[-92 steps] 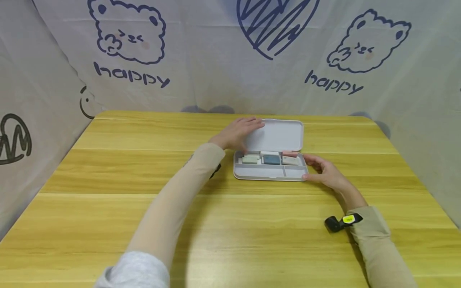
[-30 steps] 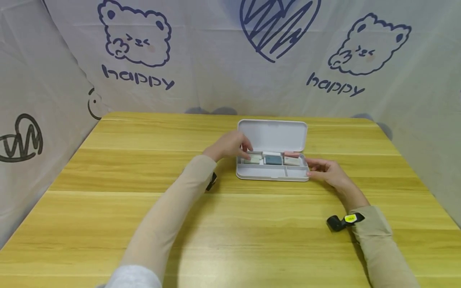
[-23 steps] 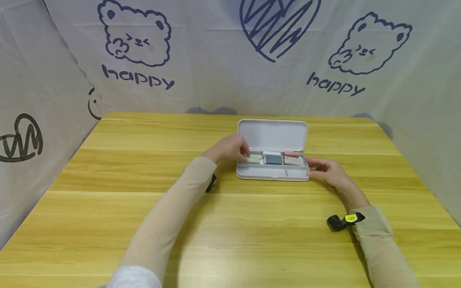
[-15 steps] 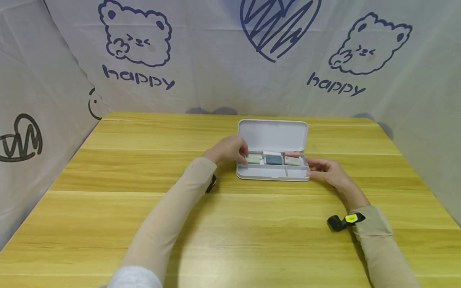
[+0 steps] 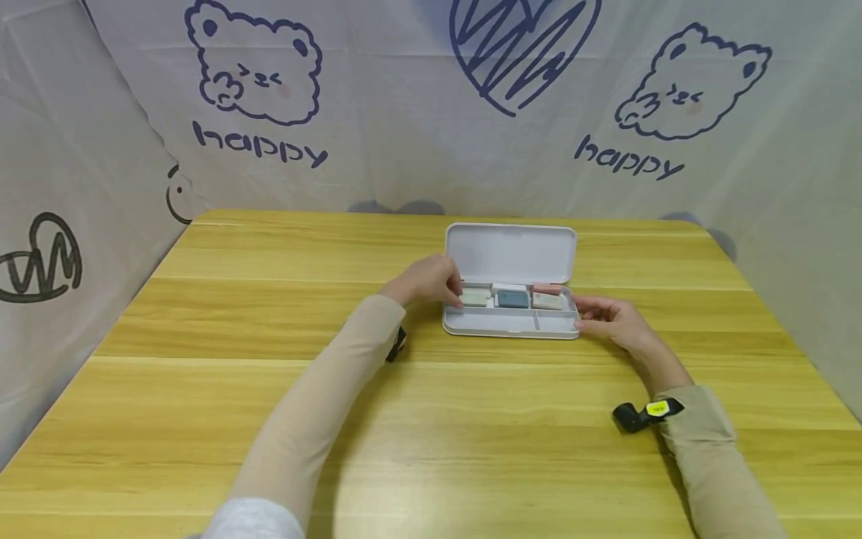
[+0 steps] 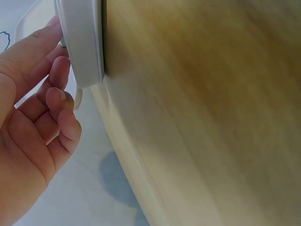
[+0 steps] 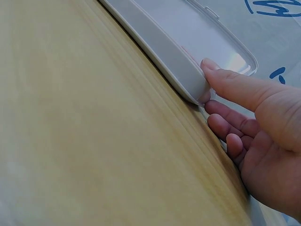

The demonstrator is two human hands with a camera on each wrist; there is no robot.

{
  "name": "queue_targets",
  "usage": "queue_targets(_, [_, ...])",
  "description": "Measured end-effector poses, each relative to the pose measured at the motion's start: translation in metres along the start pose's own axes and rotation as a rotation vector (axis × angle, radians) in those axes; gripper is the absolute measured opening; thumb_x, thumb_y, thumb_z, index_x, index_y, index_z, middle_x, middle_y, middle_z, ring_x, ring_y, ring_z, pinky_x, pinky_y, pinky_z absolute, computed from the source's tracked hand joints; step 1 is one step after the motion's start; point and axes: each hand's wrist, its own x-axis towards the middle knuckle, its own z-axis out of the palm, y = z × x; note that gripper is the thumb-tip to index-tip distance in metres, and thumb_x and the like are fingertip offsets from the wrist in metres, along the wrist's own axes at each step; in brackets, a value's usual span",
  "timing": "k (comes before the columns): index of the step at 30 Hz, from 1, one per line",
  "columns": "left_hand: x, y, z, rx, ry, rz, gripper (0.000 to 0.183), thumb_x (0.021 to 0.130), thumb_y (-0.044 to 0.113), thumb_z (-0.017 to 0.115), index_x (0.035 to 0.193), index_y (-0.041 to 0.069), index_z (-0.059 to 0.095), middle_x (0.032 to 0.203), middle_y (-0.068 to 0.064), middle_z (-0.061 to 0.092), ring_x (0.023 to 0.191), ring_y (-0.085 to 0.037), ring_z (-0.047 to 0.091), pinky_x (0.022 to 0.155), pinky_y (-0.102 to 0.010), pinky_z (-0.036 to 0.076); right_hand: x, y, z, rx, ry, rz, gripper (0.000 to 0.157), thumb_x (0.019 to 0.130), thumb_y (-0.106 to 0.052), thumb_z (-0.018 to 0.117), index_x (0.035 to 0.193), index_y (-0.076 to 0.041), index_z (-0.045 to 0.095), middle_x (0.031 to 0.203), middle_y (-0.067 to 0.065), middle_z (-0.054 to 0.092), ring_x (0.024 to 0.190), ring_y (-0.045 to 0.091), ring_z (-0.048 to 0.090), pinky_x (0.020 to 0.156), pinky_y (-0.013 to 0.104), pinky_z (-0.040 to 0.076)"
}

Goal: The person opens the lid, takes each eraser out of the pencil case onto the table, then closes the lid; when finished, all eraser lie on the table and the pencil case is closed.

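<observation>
A white plastic pencil case (image 5: pixel 490 320) lies with its lid (image 5: pixel 510 254) raised at the back. Its rear compartments hold small eraser-like blocks: a pale green eraser (image 5: pixel 474 299), a blue eraser (image 5: pixel 513 299), a cream eraser (image 5: pixel 547 301), and partly hidden pink and white ones behind. My left hand (image 5: pixel 427 279) reaches over the left end, thumb and index finger pinching the pale green eraser's left side; its other fingers curl loosely outside the wall (image 6: pixel 83 44). At the right end, my right hand (image 5: pixel 616 322) grips the case, thumb (image 7: pixel 218 75) at the rim, fingers against the lower side.
The case stands near the back of a wood-grain table (image 5: pixel 471 434). A white cloth (image 5: pixel 384 97) with blue bear and heart drawings hangs behind it. A black camera (image 5: pixel 628 418) sits at the right wrist.
My left hand has left the lid, come down to the left compartment and drawn slightly left, its fingertips closing at the pale green eraser. My right hand has stayed on the case's right end.
</observation>
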Motion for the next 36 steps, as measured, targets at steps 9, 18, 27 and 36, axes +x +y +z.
queue_targets(9, [-0.004, -0.002, 0.001, -0.160, 0.040, -0.030, 0.013, 0.074, 0.016, 0.074, 0.078, 0.005, 0.068, 0.074, -0.001, 0.062, 0.068, -0.012, 0.052, 0.063, -0.022, 0.044, 0.000, -0.001, 0.000, 0.011, 0.002, -0.004, 0.048, 0.079, -0.003, 0.066, 0.118, 0.016, 0.046, 0.083, -0.004, 0.058, 0.075, 0.006, 0.050, 0.061, 0.018, 0.041])
queue_targets(18, [-0.004, -0.004, 0.006, -0.467, 0.128, -0.035, 0.015, 0.072, 0.008, 0.074, 0.081, -0.002, 0.066, 0.074, -0.007, 0.064, 0.065, -0.016, 0.057, 0.062, -0.024, 0.048, -0.001, -0.002, -0.001, -0.016, -0.001, -0.002, 0.049, 0.080, -0.007, 0.066, 0.120, 0.015, 0.046, 0.086, -0.008, 0.058, 0.076, 0.008, 0.050, 0.060, 0.018, 0.040])
queue_targets(27, [-0.004, -0.001, 0.012, -0.651, 0.174, -0.055, 0.016, 0.074, -0.003, 0.068, 0.089, -0.005, 0.063, 0.076, -0.008, 0.062, 0.063, -0.014, 0.053, 0.057, -0.023, 0.047, -0.002, -0.004, -0.001, -0.017, -0.002, 0.008, 0.048, 0.081, -0.008, 0.065, 0.121, 0.012, 0.047, 0.091, -0.007, 0.059, 0.078, 0.008, 0.050, 0.063, 0.018, 0.041])
queue_targets(36, [-0.008, -0.007, 0.014, -0.918, 0.302, -0.182, 0.017, 0.078, -0.003, 0.064, 0.094, -0.008, 0.063, 0.081, -0.012, 0.062, 0.067, -0.016, 0.058, 0.069, -0.032, 0.051, -0.001, -0.003, -0.002, -0.015, -0.005, 0.018, 0.049, 0.082, -0.008, 0.065, 0.123, 0.011, 0.046, 0.094, -0.005, 0.060, 0.079, 0.008, 0.050, 0.064, 0.019, 0.041])
